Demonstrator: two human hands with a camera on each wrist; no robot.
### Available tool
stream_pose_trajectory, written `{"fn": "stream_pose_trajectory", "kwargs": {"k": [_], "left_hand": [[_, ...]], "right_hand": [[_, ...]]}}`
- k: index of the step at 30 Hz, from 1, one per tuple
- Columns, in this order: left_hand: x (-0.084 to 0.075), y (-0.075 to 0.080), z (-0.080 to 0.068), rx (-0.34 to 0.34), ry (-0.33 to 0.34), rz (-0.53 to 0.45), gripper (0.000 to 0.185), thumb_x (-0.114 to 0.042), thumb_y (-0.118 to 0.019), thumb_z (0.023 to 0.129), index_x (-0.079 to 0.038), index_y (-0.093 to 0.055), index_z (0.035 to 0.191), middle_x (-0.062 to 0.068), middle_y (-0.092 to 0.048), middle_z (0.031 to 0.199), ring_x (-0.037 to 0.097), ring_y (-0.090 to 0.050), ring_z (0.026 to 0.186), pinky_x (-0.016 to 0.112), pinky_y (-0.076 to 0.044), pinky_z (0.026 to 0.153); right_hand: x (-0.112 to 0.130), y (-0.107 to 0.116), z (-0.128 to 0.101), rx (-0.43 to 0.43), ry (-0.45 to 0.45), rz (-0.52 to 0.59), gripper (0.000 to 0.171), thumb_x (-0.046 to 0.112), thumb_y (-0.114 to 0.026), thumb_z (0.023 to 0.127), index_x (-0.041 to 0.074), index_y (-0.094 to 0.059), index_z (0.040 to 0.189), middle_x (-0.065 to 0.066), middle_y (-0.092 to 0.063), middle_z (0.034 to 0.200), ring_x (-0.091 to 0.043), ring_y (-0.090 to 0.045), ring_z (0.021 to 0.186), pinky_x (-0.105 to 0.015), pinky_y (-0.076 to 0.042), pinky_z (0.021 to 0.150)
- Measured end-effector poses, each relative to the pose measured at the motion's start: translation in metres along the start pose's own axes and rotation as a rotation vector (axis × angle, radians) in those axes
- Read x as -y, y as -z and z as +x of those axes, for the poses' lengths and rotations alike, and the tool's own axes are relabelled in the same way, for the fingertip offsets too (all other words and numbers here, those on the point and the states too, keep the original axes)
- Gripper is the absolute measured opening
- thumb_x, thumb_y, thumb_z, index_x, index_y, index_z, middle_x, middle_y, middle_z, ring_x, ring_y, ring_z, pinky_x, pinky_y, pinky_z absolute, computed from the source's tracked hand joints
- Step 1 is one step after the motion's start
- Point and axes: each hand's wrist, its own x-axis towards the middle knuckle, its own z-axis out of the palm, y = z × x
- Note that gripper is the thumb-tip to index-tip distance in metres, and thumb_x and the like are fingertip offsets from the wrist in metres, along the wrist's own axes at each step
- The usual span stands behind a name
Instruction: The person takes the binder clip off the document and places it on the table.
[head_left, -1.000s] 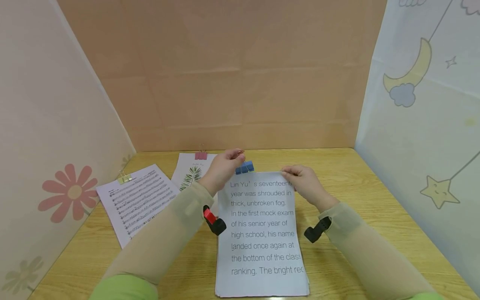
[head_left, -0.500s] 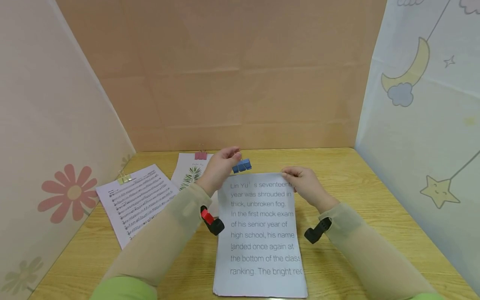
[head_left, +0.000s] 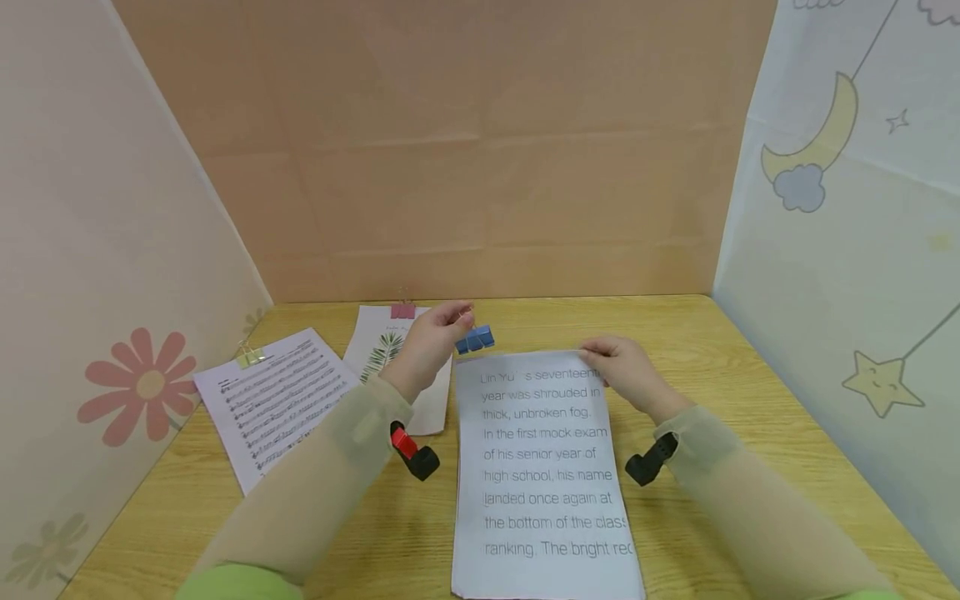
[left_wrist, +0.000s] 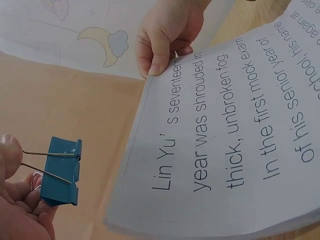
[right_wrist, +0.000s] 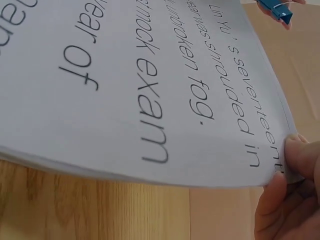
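My left hand (head_left: 426,348) pinches a blue binder clip (head_left: 476,339) by its wire handles. In the left wrist view the blue clip (left_wrist: 61,172) hangs apart from the paper, just off its top edge. A stack of printed sheets (head_left: 546,508) with large English text lies in front of me, its top end raised and slightly bowed. At the top right corner of that stack, my right hand (head_left: 624,375) pinches the sheets between thumb and fingers. The right wrist view shows the thumb (right_wrist: 302,155) on the printed side.
On the left lies sheet music (head_left: 277,408) held by a yellow binder clip (head_left: 251,357). Beside it, partly behind my left hand, is a sheet with a green leaf picture (head_left: 382,354) and a pink binder clip (head_left: 402,310). Fabric walls enclose the wooden table (head_left: 750,417).
The blue clip has moved left, away from the middle of the stack's top edge. The stack and my right hand have shifted a little to the right.
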Motion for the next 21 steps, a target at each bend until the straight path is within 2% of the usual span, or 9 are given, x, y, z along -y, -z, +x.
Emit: {"fn": "stream_pose_trajectory", "kwargs": {"k": [6,13,21], "left_hand": [[0.008,-0.003,-0.002,0.029,0.005,0.000,0.039,-0.027,-0.055,0.099,-0.012,-0.054,0.135,0.007,-0.058,0.128,0.023,-0.052,0.120,0.044,-0.038,0.105],[0.023,-0.015,-0.006,0.081,0.039,0.011,0.041,-0.030,-0.056,0.098,-0.013,-0.054,0.136,0.004,-0.058,0.127,0.023,-0.053,0.120,0.045,-0.037,0.105],[0.040,-0.029,-0.007,0.143,0.062,0.037,0.046,-0.032,-0.055,0.098,-0.010,-0.051,0.139,0.005,-0.058,0.128,0.024,-0.053,0.120,0.046,-0.039,0.103]], "right_hand": [[-0.016,0.015,-0.001,0.017,-0.050,-0.046,0.035,0.023,-0.054,0.100,0.000,-0.060,0.126,-0.014,-0.064,0.106,-0.023,-0.054,0.085,-0.037,-0.048,0.072],[-0.033,0.032,-0.005,0.021,-0.087,-0.064,0.031,0.022,-0.053,0.100,0.000,-0.062,0.121,-0.011,-0.064,0.101,-0.022,-0.053,0.082,-0.035,-0.048,0.070],[-0.048,0.050,-0.007,0.028,-0.132,-0.074,0.034,0.021,-0.053,0.100,-0.003,-0.058,0.123,-0.013,-0.063,0.102,-0.021,-0.052,0.081,-0.033,-0.047,0.067]]}}
